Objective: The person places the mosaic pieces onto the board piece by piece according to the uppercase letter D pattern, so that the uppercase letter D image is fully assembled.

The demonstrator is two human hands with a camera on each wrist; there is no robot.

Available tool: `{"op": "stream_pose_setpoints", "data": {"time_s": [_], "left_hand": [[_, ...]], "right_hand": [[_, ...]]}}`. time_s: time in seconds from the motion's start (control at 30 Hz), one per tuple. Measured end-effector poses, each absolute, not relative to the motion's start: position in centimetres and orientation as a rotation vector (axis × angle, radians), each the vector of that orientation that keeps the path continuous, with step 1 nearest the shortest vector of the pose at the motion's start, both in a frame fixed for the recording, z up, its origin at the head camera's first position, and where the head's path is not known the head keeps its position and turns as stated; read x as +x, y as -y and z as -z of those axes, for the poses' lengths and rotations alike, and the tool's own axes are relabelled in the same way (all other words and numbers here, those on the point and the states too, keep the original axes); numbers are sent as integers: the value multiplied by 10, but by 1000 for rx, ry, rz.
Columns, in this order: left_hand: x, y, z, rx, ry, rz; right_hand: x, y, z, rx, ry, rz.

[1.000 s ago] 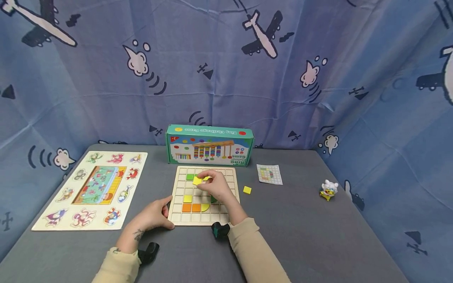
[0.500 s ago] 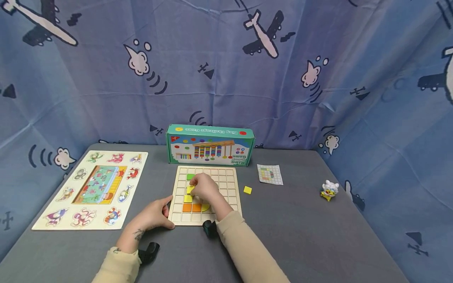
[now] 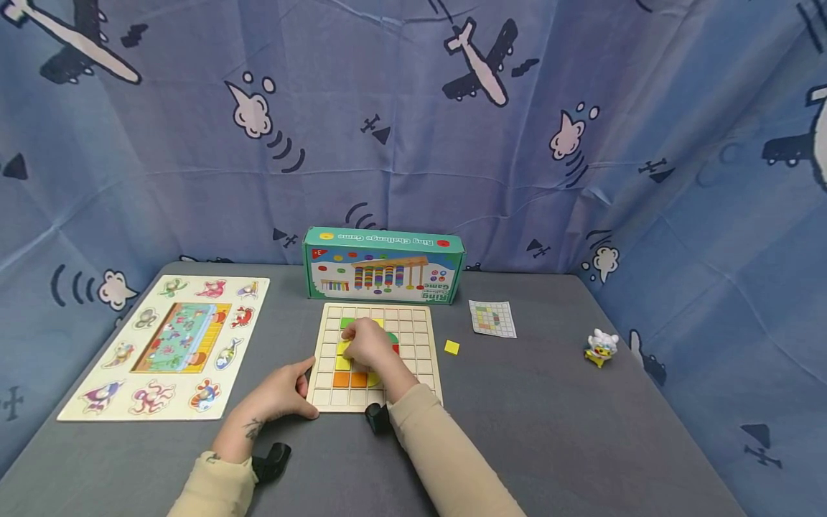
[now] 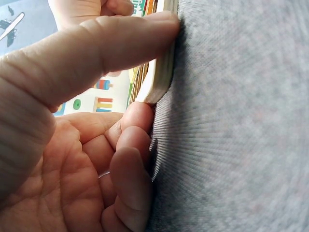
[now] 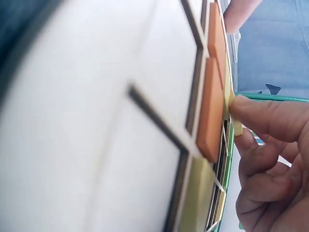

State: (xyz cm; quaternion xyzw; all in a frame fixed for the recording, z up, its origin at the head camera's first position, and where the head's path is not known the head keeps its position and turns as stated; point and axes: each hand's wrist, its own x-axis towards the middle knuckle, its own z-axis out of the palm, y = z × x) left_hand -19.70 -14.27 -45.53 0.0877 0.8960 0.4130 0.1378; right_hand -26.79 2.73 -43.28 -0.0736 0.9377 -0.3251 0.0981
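A square wooden grid board (image 3: 418,324) lies on the table with coloured tiles in some cells. My right hand (image 3: 373,346) is over its left-middle part, thumb and fingers pinching a yellow square tile (image 5: 237,124) at the board's surface. Just nearer than that tile sits another yellow square tile (image 3: 343,363), and below it are two orange tiles (image 3: 341,379). A green tile (image 3: 347,323) lies in a farther row; green and red pieces show partly behind the right hand. My left hand (image 3: 282,393) touches the board's left edge, its thumb by the near-left corner.
A loose yellow tile (image 3: 451,347) and a printed pattern card (image 3: 492,319) lie right of the board. Behind it stands a green game box (image 3: 384,266). A sea-animal puzzle board (image 3: 148,395) is at left, and a small white-and-yellow figurine (image 3: 601,347) at far right.
My right hand has carried the yellow tile from the board's upper part leftward and nearer, down to the cell just beyond the other yellow tile. The left hand has stayed in place.
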Motion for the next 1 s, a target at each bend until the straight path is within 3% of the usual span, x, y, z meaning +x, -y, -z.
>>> {"op": "stream_pose_setpoints", "data": {"time_s": [0.27, 0.63, 1.0], "left_hand": [[-197, 142, 455, 249, -2585, -1198], [-198, 142, 455, 219, -2583, -1207], [-197, 141, 455, 212, -2579, -1199]], "right_hand": [[-268, -42, 425, -269, -2664, 1307], [-257, -112, 413, -354, -2211, 2243], [-248, -180, 431, -14, -2379, 2236]]}}
